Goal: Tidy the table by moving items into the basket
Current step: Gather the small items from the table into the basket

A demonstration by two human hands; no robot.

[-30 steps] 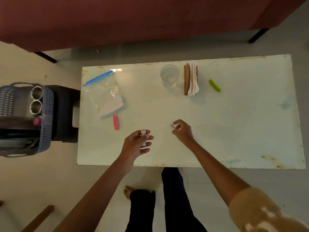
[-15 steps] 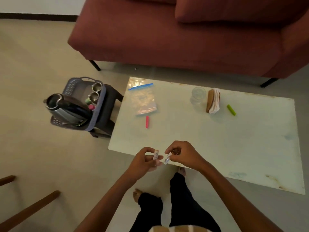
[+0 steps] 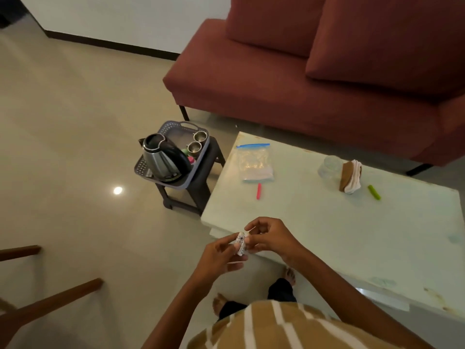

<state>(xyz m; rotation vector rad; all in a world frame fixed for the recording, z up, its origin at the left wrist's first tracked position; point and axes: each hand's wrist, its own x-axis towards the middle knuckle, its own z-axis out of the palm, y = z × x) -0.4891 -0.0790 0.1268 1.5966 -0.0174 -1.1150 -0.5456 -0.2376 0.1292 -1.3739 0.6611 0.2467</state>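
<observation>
White little tube [image 3: 240, 245] is pinched by the left hand [image 3: 219, 255] and right hand [image 3: 270, 238], its long side pointed away toward the table [image 3: 339, 222].

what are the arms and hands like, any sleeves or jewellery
Both forearms are bare down to the left hand and right hand, with no sleeve, watch, ring or glove showing. Near the bottom edge is a tan shirt with white stripes.

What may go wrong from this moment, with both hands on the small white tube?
The small white tube, pinched between left hand and right hand, is at the table edge; it may fall to the floor. The basket is crowded by the kettle, leaving little room.
</observation>
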